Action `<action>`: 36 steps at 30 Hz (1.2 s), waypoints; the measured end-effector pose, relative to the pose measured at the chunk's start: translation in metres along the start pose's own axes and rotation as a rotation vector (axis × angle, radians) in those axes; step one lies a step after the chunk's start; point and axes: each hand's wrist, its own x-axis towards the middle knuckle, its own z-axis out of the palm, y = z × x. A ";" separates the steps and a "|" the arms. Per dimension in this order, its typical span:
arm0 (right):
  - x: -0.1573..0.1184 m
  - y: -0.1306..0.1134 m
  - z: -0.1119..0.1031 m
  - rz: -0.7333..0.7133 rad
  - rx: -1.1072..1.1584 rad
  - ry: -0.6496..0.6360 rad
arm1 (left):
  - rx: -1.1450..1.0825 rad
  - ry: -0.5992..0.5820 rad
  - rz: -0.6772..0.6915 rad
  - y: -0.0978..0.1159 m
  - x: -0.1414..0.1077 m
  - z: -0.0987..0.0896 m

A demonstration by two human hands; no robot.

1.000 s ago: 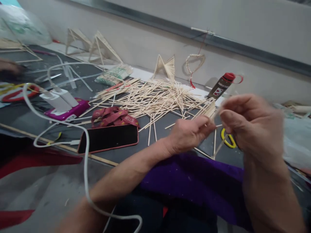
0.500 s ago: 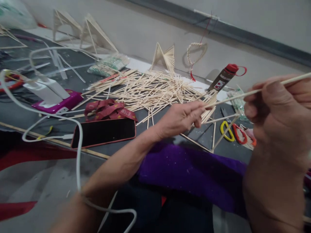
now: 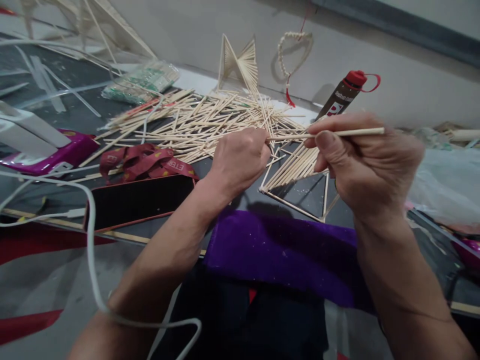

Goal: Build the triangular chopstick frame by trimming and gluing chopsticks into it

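Pale wood makes up the thin stick (image 3: 363, 132) stretched level between both hands, above the table (image 3: 296, 192) and toward its near edge. The right hand (image 3: 363, 160) pinches it between thumb and fingers, its right end jutting past them; the left hand (image 3: 242, 156) is curled closed on the other end. Below, close to the table's near edge, lies a stick frame (image 3: 292, 205), and by my judgement it is only part filled: a slanting row of sticks (image 3: 294, 167) sits side by side across it, while its nearer corner stands bare. The held stick is not yet in that row, and a loose pile (image 3: 210, 122) remains toward the table's back edge. Where the stick stops inside the left fist is hidden, the right hand covers the frame's far right portion, and how the row's joints are fixed is probably too small to tell.
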 end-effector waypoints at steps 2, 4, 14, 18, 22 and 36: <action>-0.001 -0.001 0.001 0.040 -0.009 -0.024 | -0.039 -0.008 -0.030 -0.002 0.001 -0.002; -0.001 -0.001 0.003 0.069 -0.005 -0.031 | -0.169 -0.033 -0.104 -0.005 0.003 -0.004; 0.015 -0.003 -0.014 0.154 0.166 0.180 | -0.648 -0.161 -0.264 0.006 0.003 0.001; 0.019 -0.010 -0.027 0.212 0.113 0.235 | -0.749 -0.207 -0.269 0.016 -0.001 0.006; 0.031 0.000 -0.052 0.160 0.184 0.279 | -0.857 -0.202 -0.310 0.020 0.003 0.008; 0.060 0.135 -0.070 0.682 0.705 0.205 | -1.124 -0.662 -0.559 0.011 0.027 0.046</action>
